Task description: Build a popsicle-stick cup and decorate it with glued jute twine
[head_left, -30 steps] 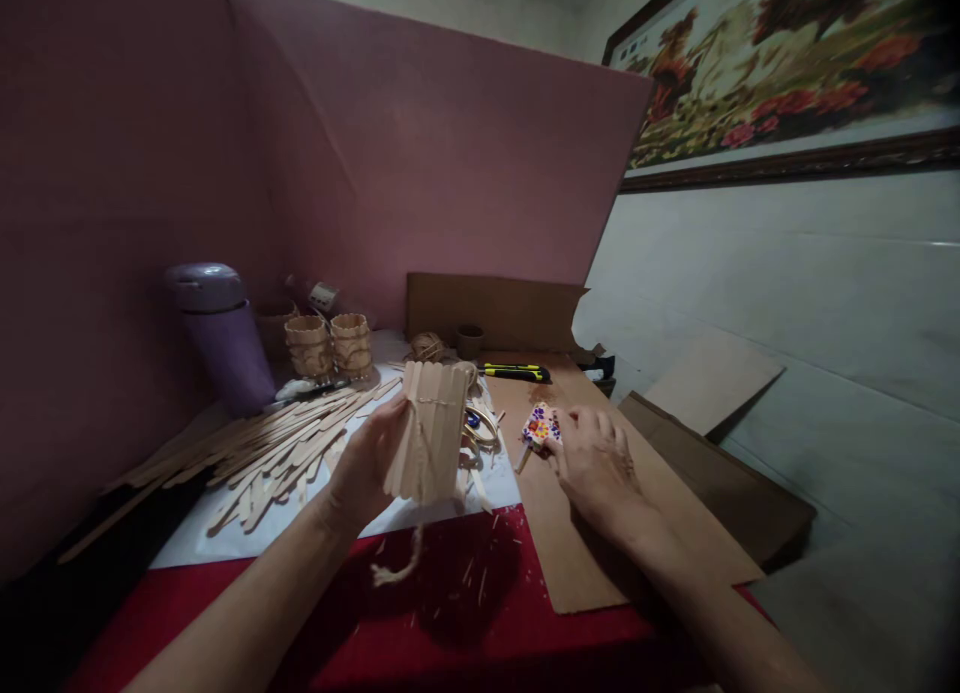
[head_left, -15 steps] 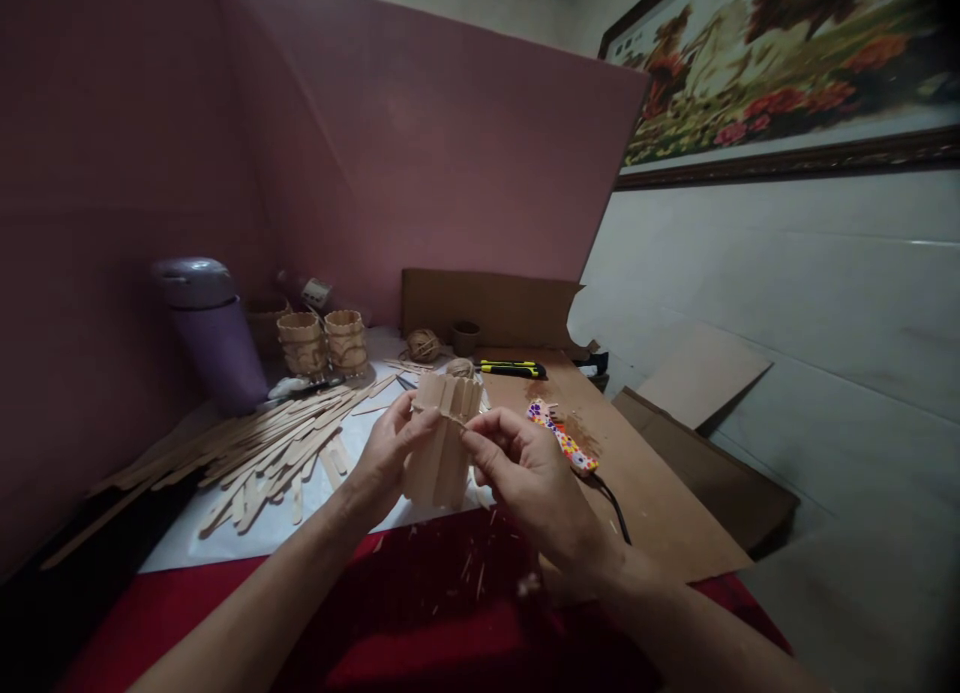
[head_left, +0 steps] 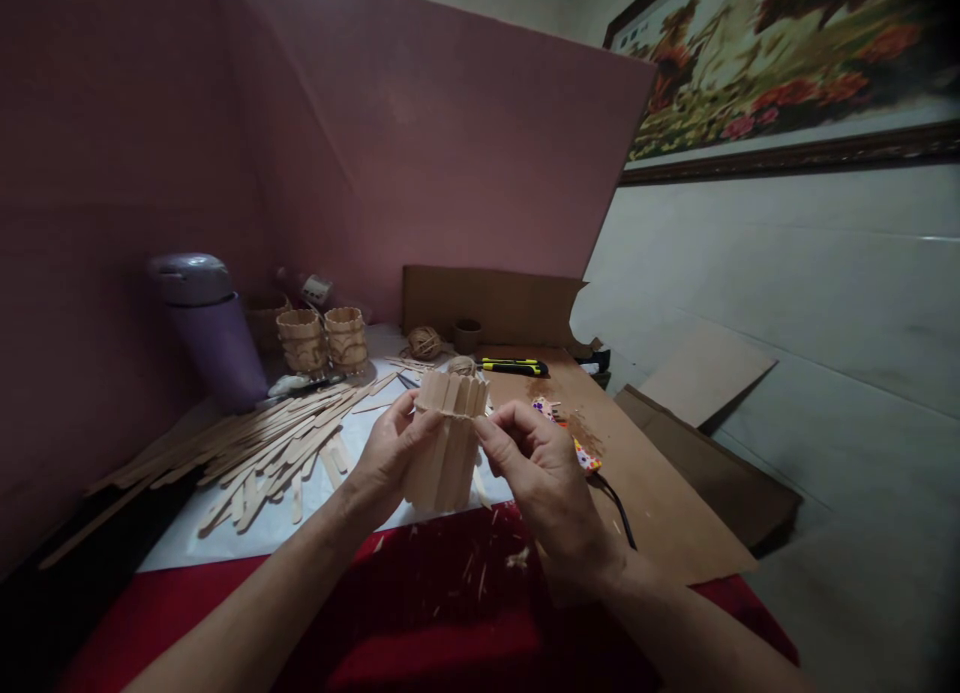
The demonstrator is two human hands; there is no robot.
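Pale wooden craft-stick cup [head_left: 448, 443], sticks upright in a ring, is held between both hands at the front of the bench [head_left: 112, 613], over the spot where the white paper sheet [head_left: 217, 538] meets the red cloth [head_left: 450, 623]; can't tell if its base rests on them. On its left side the left hand [head_left: 386, 453] is closed round it, thumb up near the rim; on its right side the right hand [head_left: 540, 468] pinches it near the top w/ thumb & forefinger close together. Just behind the right hand, a multicoloured spotted tool w/ black cord [head_left: 585, 460] lies on the brown cardboard sheet [head_left: 660, 513], partly hidden. Loose flat wooden sticks [head_left: 277, 438] are spread left of the cup. Further back: two finished stick cups [head_left: 326, 340], a purple lidded flask [head_left: 206, 333], a twine ball [head_left: 424, 343], a yellow & black utility knife [head_left: 514, 366]
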